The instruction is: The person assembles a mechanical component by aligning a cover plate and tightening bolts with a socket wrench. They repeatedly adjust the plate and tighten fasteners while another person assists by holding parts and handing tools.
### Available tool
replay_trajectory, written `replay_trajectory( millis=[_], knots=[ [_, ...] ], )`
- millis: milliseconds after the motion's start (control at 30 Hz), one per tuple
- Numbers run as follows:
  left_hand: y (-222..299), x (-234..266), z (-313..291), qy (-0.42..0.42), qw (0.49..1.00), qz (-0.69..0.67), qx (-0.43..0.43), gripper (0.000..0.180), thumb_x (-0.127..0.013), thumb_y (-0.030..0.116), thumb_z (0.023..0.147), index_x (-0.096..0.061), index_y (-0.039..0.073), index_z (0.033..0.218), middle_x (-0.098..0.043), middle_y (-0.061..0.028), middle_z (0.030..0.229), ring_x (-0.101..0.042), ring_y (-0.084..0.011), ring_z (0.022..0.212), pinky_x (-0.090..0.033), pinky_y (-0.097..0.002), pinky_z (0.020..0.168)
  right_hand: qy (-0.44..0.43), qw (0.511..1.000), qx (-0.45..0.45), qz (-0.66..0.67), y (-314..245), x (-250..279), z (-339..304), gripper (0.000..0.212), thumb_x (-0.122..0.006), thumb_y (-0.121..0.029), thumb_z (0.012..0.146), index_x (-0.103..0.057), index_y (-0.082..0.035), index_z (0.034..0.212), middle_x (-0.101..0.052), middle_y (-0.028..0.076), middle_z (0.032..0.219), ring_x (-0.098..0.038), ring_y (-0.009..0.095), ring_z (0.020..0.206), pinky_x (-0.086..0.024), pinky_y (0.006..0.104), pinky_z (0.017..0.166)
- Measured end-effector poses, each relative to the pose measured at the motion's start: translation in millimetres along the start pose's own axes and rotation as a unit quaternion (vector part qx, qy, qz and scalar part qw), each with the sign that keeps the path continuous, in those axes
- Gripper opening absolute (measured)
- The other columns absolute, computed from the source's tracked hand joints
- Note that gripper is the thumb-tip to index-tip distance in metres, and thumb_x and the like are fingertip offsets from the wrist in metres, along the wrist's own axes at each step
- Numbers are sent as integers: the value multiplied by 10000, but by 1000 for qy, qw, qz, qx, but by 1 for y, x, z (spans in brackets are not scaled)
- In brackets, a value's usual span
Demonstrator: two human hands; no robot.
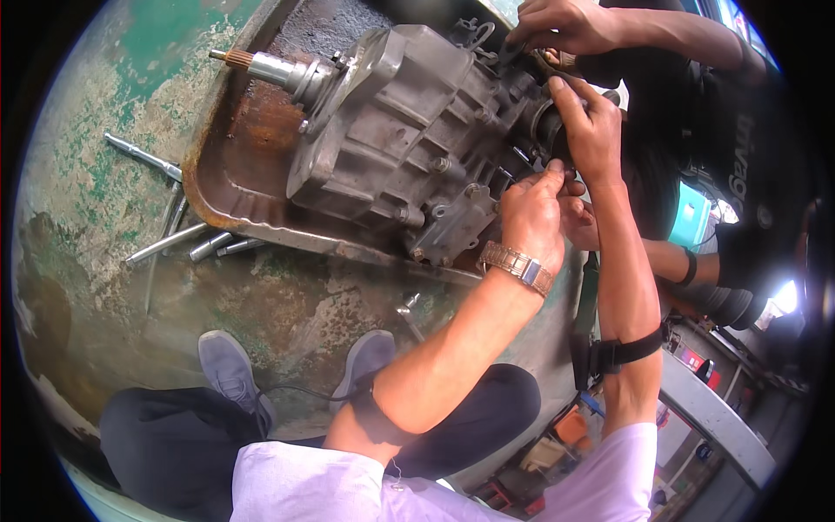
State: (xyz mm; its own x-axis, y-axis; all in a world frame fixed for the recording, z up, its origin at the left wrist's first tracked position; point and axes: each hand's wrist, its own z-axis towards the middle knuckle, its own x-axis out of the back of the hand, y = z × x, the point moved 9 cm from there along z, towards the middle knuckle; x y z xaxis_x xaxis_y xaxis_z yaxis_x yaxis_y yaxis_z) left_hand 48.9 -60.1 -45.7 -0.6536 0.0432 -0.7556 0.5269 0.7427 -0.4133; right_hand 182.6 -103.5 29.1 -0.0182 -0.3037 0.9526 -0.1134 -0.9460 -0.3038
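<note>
A grey metal gearbox (391,130) lies on its side in a rusty metal tray (213,204), its splined shaft (261,65) pointing left. My left hand (532,213), with a metal-band watch above it, is closed at the gearbox's right end, thumb and fingers pinched together; whatever they hold is hidden. My right hand (593,130) curls over the dark round flange (548,123) at that end, its fingers partly out of sight behind it. Opposite, a co-worker's hand (565,24) touches the same end from above, and their other hand (578,224) sits just beside my left hand.
Several metal bars and socket tools (165,239) lie on the worn green floor (113,209) left of the tray. Another metal tool (409,306) rests between the tray and my shoes (228,370). A pale metal beam (713,418) and clutter stand at lower right.
</note>
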Motion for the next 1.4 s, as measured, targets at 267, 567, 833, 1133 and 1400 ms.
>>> replay_trajectory(
  millis=[267, 567, 833, 1133, 1400],
  knots=[
    [5, -6, -8, 88, 996, -23, -10, 209, -586, 167, 1025, -610, -10, 916, -616, -73, 735, -547, -143, 511, -508, -316, 502, 20, 999, 29, -18, -15, 1, -1, 364, -674, -332, 917, -738, -8, 1070, -716, 230, 890, -709, 377, 838, -547, 399, 765],
    [5, 4, -13, 119, 992, 43, -11, 223, -628, 208, 1011, -674, -1, 947, -653, -51, 768, -532, -117, 561, -506, -314, 547, 58, 998, 23, 18, -11, 2, -6, 254, -669, -211, 920, -717, 33, 975, -692, 206, 829, -675, 381, 737, -540, 392, 705],
    [11, 12, -20, 100, 988, 114, -20, 266, -630, 257, 1016, -681, 7, 941, -659, -50, 772, -520, -99, 540, -541, -310, 553, 88, 993, -5, 81, 0, 0, -12, 150, -679, -71, 891, -699, 60, 962, -720, 205, 945, -702, 310, 813, -554, 361, 782],
    [23, 7, -16, 114, 984, 134, -29, 291, -606, 273, 1029, -623, 0, 930, -632, -64, 747, -560, -124, 584, -573, -319, 601, 103, 992, 46, 58, -15, -2, -5, 273, -704, -214, 907, -708, 49, 980, -718, 216, 939, -704, 381, 851, -554, 393, 788],
    [14, 10, -12, 114, 990, 73, -45, 204, -613, 183, 1027, -622, -10, 961, -649, -71, 784, -584, -101, 562, -572, -293, 575, 71, 990, 119, 36, -20, -5, -2, 382, -660, -327, 951, -696, 53, 970, -707, 244, 968, -691, 419, 871, -553, 417, 789]
  ],
)
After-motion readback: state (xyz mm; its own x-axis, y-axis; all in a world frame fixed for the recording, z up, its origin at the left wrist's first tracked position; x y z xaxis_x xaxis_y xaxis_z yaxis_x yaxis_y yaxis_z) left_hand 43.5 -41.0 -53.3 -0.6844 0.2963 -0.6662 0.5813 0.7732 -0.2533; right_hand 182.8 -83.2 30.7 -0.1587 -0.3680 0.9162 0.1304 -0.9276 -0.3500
